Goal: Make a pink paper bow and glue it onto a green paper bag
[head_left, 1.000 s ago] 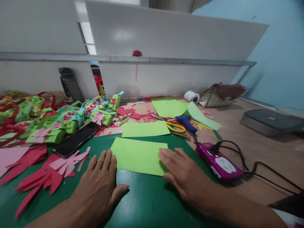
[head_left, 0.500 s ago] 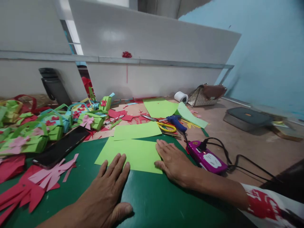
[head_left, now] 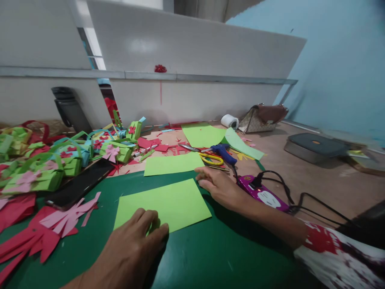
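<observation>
A light green paper sheet (head_left: 168, 202) lies slightly tilted on the green mat (head_left: 192, 261). My left hand (head_left: 129, 241) rests over its lower left edge, fingers bent, with a gap between thumb and forefinger. Beyond it is a narrower light green paper strip (head_left: 173, 163). My right hand (head_left: 219, 186) hovers by that strip's right end, fingers stretched to the left and apart from the sheet; nothing shows in it. Just past this hand lie yellow-handled scissors (head_left: 213, 159) and a blue glue gun (head_left: 224, 153).
Green paper baskets (head_left: 36, 180) with flowers and a black phone (head_left: 80, 184) crowd the left, near pink and red cutouts (head_left: 33, 237). On the right are a purple power strip (head_left: 264, 194) with cables, a handbag (head_left: 261, 118) and a lidded box (head_left: 314, 147). A dark bottle (head_left: 70, 108) stands behind.
The near green sheet has turned and shifted toward me, separating from the strip. My right hand has lifted off it and moved farther away; my left fingers have bent from lying flat.
</observation>
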Demonstrator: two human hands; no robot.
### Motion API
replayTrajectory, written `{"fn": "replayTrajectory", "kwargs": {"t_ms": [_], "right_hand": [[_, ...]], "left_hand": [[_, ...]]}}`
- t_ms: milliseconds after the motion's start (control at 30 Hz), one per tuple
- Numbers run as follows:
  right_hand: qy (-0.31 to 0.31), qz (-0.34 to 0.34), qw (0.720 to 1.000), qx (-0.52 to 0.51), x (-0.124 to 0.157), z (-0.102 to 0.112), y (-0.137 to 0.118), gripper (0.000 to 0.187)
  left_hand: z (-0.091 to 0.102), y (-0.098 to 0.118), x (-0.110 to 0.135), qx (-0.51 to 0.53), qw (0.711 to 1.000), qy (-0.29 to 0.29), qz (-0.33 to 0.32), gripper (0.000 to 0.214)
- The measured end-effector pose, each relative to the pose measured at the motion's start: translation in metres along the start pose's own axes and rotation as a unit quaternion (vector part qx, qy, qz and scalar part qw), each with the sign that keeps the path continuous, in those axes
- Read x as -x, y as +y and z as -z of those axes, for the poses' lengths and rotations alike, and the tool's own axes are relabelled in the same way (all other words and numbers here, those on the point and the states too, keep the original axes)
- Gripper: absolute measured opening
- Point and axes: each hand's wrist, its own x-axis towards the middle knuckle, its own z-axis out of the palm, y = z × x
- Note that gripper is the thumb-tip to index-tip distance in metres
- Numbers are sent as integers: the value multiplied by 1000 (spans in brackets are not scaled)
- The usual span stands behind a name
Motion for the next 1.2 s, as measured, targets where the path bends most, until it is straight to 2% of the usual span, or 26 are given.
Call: {"fn": "replayTrajectory", "kwargs": {"t_ms": [167,400,467,633,700,833,867,967,1033,1100,1200], "right_hand": [[-33,2,999,34,-8,-7,-9,51],[-69,-17,996,51,-19,-19,-13,66],[-80,-16,995,57,-18,-20,-15,59],[-105,12,990,97,-14,-18,-22,13],[-104,18,989,105,-13,-18,-25,11],[-100,29,987,122,-14,-17,-27,35],[-108,28,986,125,-15,-16,-27,35],[-132,16,983,122,-18,-15,-28,17],[-137,14,984,114,-18,-14,-29,15],[-132,14,985,108,-16,-13,-29,16],[-124,7,986,109,-14,-12,-28,14]], "left_hand": [[-3,-6,-5,80,996,28,-2,34],[8,-7,-12,88,994,59,-12,22],[10,-7,-13,91,995,44,-21,22],[14,-5,-14,91,995,17,-24,21],[14,-5,-14,90,995,19,-24,20],[13,-5,-14,90,994,42,-39,19],[12,-4,-14,93,993,50,-48,19],[11,-2,-14,106,989,72,-79,22],[11,-3,-15,109,987,75,-88,25],[12,-9,-15,87,992,66,-57,31],[13,-28,-15,18,999,11,44,49]]}}
